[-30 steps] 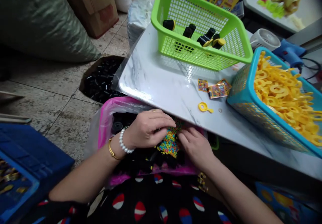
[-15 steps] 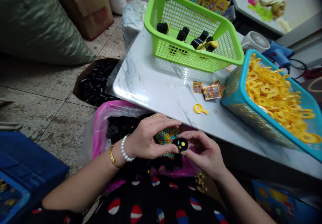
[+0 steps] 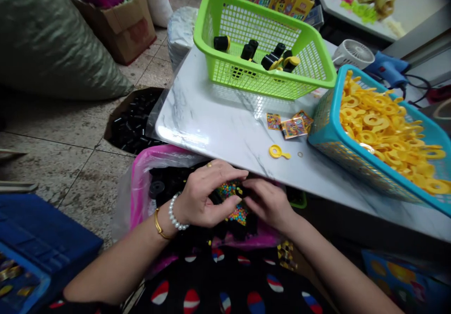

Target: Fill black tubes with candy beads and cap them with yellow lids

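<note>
Many coloured beads (image 3: 235, 209) are heaped among black plastic pieces (image 3: 164, 180) inside a pink-lined bag (image 3: 141, 187), which is held just below the table edge. Directly above the beads, the left hand (image 3: 206, 196) and the right hand (image 3: 268, 203) are brought close together. The left fingers (image 3: 220, 175) are pressed together and curved, and a pearl bracelet (image 3: 175, 213) and a gold bangle (image 3: 158, 227) are worn on that wrist. The right fingers (image 3: 255, 189) are bunched inward, almost touching the left fingertips. Whether anything is pinched between them cannot be told. Nearby, a marble-patterned table top (image 3: 200, 112) is occupied by a yellow ring-handled piece (image 3: 276, 151) and printed sachets (image 3: 292, 127). Black cylinders (image 3: 247, 51) are held in a green plastic basket (image 3: 211, 46), and yellow ring pieces (image 3: 373, 126) are piled in a blue plastic basket (image 3: 331, 121).
</note>
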The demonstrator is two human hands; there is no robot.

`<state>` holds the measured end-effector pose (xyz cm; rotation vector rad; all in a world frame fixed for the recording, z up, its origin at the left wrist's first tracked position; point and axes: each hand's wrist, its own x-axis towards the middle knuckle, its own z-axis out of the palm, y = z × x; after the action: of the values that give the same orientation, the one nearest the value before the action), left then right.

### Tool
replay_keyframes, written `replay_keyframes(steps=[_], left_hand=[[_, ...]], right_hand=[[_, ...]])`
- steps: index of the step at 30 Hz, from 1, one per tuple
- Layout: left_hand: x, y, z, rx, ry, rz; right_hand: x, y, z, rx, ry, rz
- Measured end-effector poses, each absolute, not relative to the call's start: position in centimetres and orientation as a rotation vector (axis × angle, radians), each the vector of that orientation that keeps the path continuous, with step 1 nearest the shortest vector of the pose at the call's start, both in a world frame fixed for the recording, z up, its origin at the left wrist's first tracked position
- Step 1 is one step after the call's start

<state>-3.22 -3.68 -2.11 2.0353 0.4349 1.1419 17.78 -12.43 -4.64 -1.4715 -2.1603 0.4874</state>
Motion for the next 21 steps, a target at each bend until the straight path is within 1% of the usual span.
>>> replay_keyframes(steps=[3, 6, 8, 11, 13, 17, 21], left_hand=[[-3.2, -3.5, -2.3, 2.034, 0.468, 1.157], [-3.2, -3.5, -2.3, 2.029, 0.473, 1.169], [-3.4, -3.5, -2.3, 2.024, 0.481, 1.172], [-3.7, -3.5, -2.3, 1.997, 0.474, 1.149], [-3.7, -3.5, -2.4, 1.984, 0.429, 1.126], [-3.0, -3.6, -2.4, 2.062, 0.325, 1.063], [-2.3, -3.8, -2.1, 2.140, 0.425, 1.107]], right_hand=[[17.6, -11.9, -6.5, -1.500, -2.458, 0.387], [16.8, -11.7, -7.2, -1.418, -2.521, 0.482], [16.5, -12.0, -6.8, -1.341, -2.410, 0.638], [16.8, -12.8, -5.3, -1.293, -2.030, 0.904], [16.9, -13.4, -4.2, -1.293, -1.770, 0.968], [16.4, -13.9, -2.5, -1.318, -1.516, 0.856], [16.7, -12.7, -0.3, -1.363, -1.611, 0.736]])
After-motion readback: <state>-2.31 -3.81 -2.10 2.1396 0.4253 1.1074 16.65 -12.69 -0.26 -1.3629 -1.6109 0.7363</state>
